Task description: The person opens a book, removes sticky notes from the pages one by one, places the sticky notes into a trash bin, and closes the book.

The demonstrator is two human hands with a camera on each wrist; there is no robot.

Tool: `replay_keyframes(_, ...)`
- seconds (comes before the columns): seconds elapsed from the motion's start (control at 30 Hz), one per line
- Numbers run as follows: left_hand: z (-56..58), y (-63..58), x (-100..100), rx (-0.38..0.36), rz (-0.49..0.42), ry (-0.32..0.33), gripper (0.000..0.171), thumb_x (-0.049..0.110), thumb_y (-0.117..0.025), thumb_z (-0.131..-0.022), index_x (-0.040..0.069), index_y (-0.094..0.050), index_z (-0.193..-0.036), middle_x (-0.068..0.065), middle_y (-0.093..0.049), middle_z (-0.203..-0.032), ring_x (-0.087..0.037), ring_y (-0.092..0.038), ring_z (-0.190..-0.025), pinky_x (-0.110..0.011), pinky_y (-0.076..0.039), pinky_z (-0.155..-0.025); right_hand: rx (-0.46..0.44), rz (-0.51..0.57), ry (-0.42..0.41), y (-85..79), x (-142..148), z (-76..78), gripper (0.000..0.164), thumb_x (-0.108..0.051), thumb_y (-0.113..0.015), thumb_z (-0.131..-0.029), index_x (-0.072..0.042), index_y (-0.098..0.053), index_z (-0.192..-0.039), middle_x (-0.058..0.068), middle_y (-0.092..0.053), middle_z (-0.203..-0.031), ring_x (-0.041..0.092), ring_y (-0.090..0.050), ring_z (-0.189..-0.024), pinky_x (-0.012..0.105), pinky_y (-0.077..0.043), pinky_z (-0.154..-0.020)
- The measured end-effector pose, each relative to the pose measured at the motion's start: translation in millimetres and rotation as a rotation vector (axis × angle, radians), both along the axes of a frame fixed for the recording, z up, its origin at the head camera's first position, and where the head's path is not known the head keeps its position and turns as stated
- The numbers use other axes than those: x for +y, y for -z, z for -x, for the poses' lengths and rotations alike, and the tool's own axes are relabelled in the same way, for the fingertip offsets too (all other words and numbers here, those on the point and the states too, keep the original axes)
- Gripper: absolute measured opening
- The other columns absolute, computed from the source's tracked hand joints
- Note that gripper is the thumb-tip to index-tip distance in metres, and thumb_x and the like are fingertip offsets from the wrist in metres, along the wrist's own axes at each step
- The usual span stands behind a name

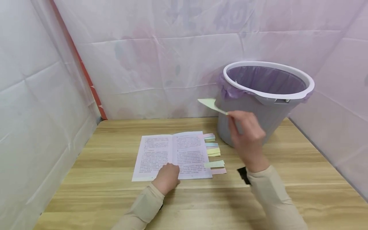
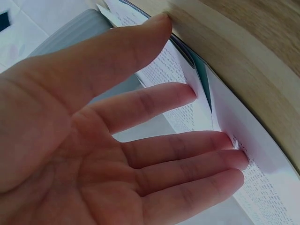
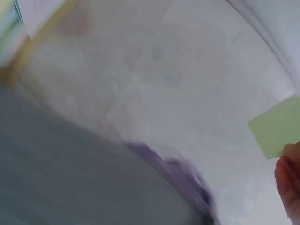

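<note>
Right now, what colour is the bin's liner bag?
Purple; the liner bag shows best in the head view.

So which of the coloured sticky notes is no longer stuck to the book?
The pale green sticky note, pinched in the right hand up beside the grey bin. The other notes lie along the open book's right edge.

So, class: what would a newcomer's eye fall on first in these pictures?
The grey bin with its purple liner stands at the table's back right. In front of it the right hand pinches a pale green slip in the air. The left hand presses flat on the open book, coloured slips sticking out beside it.
</note>
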State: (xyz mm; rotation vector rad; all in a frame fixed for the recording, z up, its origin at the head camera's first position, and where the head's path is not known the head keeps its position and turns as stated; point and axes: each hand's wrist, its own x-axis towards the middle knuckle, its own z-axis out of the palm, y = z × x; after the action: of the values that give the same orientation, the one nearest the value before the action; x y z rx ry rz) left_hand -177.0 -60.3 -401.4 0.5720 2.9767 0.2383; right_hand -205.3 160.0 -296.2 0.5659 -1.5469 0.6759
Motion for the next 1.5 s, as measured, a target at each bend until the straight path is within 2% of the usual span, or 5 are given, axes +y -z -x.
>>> replay_keyframes(0.13, 0.3, 2.4, -1.1, 0.016, 0.005, 0.001, 0.025, 0.016, -0.082, -0.074, -0.002, -0.067, -0.083, -0.014, -0.064, -0.072, -0.028, -0.062, -0.068, -0.039, -0.055, -0.063, 0.111, 0.118, 0.093, -40.4, 18.2, -2.6, 0.007, 0.008, -0.069, -0.080, 0.001, -0.069, -0.080, 0.019, -0.067, -0.078, 0.039, -0.060, -0.074, 0.018, -0.047, -0.084)
replay_keyframes(0.4, 1.0, 4.0, -0.6, 0.024, 0.027, 0.003, 0.026, 0.017, -0.082, -0.075, -0.002, -0.068, -0.084, -0.013, -0.064, -0.072, -0.027, -0.062, -0.067, -0.039, -0.056, -0.063, -0.204, -0.094, 0.315, -86.4, 85.5, 7.7, 0.017, 0.003, -0.056, -0.091, 0.008, -0.072, -0.090, 0.024, -0.065, -0.082, 0.040, -0.057, -0.079, 0.025, -0.038, -0.073)
replay_keyframes(0.97, -1.1, 0.0, 1.3, 0.018, 0.026, -0.008, 0.027, 0.018, -0.082, -0.076, -0.003, -0.068, -0.086, -0.015, -0.065, -0.075, -0.029, -0.063, -0.070, -0.040, -0.056, -0.064, -0.312, -0.163, 0.329, -84.5, 82.9, 8.5, 0.017, 0.010, -0.055, -0.090, 0.010, -0.071, -0.096, 0.027, -0.063, -0.088, 0.044, -0.056, -0.085, 0.050, -0.043, -0.076)
replay_keyframes(1.17, -0.6, -0.4, 0.1, 0.004, 0.022, -0.025, 0.027, 0.018, -0.081, -0.076, -0.003, -0.068, -0.087, -0.015, -0.065, -0.077, -0.029, -0.063, -0.071, -0.041, -0.056, -0.065, -0.307, -0.304, 0.130, -69.9, 56.5, -3.3, 0.015, 0.014, -0.064, -0.083, 0.007, -0.072, -0.093, 0.019, -0.067, -0.087, 0.034, -0.061, -0.082, 0.037, -0.047, -0.075)
replay_keyframes(1.5, -3.7, -0.6, 0.6, 0.002, 0.026, -0.022, 0.027, 0.018, -0.081, -0.076, -0.003, -0.069, -0.088, -0.015, -0.066, -0.078, -0.029, -0.062, -0.072, -0.041, -0.055, -0.066, -1.205, -0.786, -0.289, 29.1, 27.2, 15.2, 0.013, 0.008, -0.069, -0.079, 0.003, -0.072, -0.091, 0.002, -0.066, -0.077, 0.012, -0.058, -0.068, 0.027, -0.051, -0.062)
